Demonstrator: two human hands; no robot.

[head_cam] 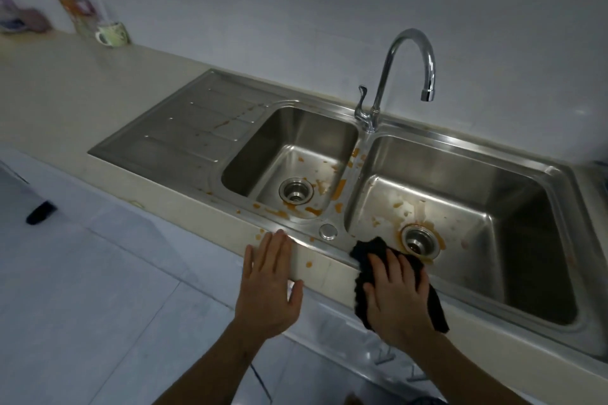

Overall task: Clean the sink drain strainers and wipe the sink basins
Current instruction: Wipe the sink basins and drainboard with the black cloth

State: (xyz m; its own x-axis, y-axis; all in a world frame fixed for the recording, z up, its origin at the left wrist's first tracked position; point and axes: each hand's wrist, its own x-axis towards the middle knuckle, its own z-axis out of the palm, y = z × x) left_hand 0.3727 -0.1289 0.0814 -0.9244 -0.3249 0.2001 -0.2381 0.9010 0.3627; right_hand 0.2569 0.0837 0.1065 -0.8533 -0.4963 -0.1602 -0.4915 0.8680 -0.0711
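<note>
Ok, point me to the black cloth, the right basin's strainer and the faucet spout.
black cloth [368, 248]: head view, on its far corner beyond the fingers.
right basin strainer [420, 241]: head view, on its metal centre.
faucet spout [427, 94]: head view, on the outlet tip.

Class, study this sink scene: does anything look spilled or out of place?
Yes. Orange sauce-like splatter stains the left basin, the divider, the right basin floor around its strainer, and the counter edge. Neither basin looks wiped yet.
</note>
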